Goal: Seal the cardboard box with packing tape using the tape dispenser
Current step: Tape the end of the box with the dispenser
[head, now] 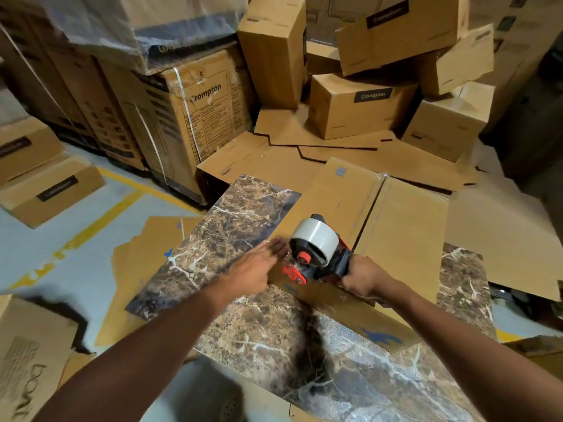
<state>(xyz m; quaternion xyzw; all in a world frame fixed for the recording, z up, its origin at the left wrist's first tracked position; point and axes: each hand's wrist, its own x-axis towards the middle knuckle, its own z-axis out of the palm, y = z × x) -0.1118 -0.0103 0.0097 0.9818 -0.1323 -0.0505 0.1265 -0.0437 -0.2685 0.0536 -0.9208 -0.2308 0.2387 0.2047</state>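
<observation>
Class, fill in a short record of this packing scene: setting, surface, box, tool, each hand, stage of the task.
setting: storeroom, cartons piled behind
surface: marble slab
box: lies on the slab, flaps closed, seam up
dispenser: carries a clear tape roll, sits at the seam's near end
right hand: grips the dispenser's handle
left hand: fingers straight, at the box's left edge beside the dispenser; blurred, contact unclear
stage: taping at the near end; tape along the seam cannot be told
</observation>
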